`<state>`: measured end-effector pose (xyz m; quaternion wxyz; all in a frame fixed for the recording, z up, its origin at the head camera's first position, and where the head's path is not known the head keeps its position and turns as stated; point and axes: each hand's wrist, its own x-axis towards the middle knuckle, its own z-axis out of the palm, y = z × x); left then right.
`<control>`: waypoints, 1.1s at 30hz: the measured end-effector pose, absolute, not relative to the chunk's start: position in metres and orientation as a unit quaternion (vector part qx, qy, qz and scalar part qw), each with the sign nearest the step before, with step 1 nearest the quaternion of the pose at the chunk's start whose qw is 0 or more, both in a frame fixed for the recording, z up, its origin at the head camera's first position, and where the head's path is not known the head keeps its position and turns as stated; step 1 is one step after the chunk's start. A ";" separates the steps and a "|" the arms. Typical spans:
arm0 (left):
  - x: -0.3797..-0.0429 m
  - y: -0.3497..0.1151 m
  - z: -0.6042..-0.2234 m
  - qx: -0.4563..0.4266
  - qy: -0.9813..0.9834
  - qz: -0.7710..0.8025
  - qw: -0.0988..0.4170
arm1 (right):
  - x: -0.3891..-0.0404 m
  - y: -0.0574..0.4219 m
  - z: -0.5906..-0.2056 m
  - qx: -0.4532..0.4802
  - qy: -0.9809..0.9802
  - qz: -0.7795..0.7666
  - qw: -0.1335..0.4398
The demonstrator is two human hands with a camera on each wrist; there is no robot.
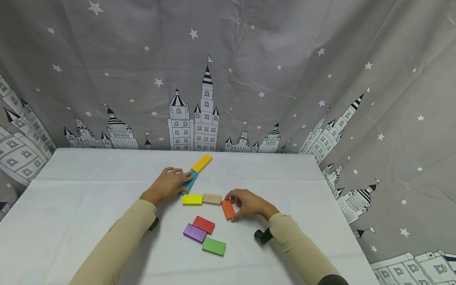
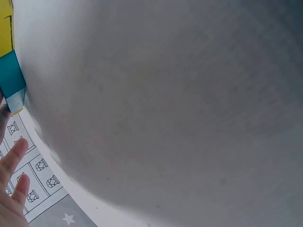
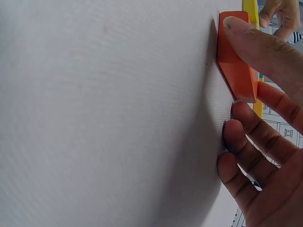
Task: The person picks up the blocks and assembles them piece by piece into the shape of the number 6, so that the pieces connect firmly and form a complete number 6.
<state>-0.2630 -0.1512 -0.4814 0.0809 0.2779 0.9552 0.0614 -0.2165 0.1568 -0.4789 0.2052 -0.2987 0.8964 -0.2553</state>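
Observation:
At the far middle of the table, my left hand (image 1: 168, 185) holds a blue wooden block (image 1: 190, 183) between thumb and fingers. The near end of an amber-yellow block (image 1: 202, 163) meets its far end. My right hand (image 1: 250, 202) pinches an orange block (image 1: 228, 210) at its two ends, thumb on the near one. The orange block's far corner is beside a tan block (image 1: 211, 199), which lies end to end with a bright yellow block (image 1: 192, 200). The right wrist view shows the thumb on the orange block (image 3: 235, 71); the left wrist view catches only part of the blue block (image 2: 12, 75).
Nearer on the white table (image 1: 89, 198) lie a red block (image 1: 204, 225), a purple block (image 1: 195, 232) touching it, and a green block (image 1: 214, 247) at the purple one's corner. Behind the table's far edge hangs a grey curtain (image 1: 242, 51) printed with castles and stars.

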 end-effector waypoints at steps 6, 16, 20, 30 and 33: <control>-0.263 -0.152 -0.482 0.283 0.954 0.059 0.078 | -0.217 0.157 -0.483 -0.295 0.899 -0.251 0.204; -0.263 -0.153 -0.484 0.285 0.954 0.056 0.076 | -0.217 0.159 -0.480 -0.304 0.894 -0.262 0.200; -0.263 -0.152 -0.483 0.283 0.954 0.059 0.073 | -0.216 0.160 -0.474 -0.320 0.891 -0.264 0.183; -0.262 -0.152 -0.483 0.284 0.955 0.062 0.063 | -0.209 0.141 -0.454 -0.342 0.885 -0.257 0.186; -0.262 -0.152 -0.483 0.284 0.954 0.065 0.063 | -0.206 0.132 -0.449 -0.347 0.882 -0.246 0.202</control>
